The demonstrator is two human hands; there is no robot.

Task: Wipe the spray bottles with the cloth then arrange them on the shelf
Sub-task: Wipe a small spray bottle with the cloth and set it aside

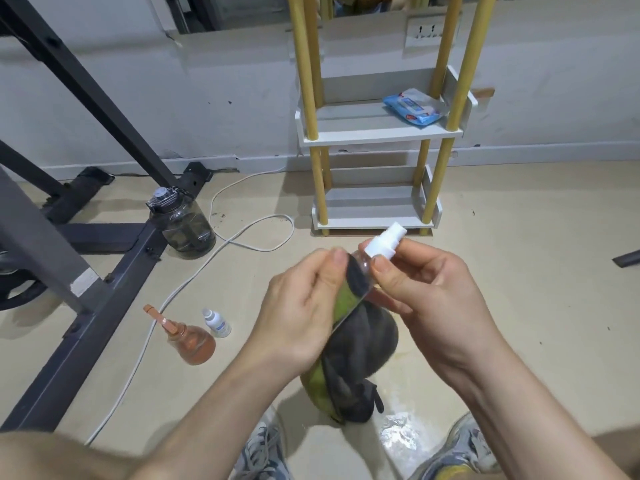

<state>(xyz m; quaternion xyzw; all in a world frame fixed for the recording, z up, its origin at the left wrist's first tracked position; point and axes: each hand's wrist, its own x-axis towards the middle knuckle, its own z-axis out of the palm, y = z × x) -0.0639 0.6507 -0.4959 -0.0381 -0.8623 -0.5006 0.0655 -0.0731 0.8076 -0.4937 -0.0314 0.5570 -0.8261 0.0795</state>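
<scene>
Right hand [436,292] in a pinch on the spray bottle [382,244] (white-capped) — left hand [301,313] seemingly round the cloth [363,344].

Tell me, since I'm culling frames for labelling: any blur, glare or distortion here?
Head view: the cloth smears with motion beside the left hand; glare whitens the floor between the shoes; wide-angle distortion tilts the shelf posts; the spray bottle in the right hand looks sharp.

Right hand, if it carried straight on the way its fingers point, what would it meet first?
The right hand pinches the spray bottle at its neck, so that comes first; beyond it, probably the left hand.
</scene>
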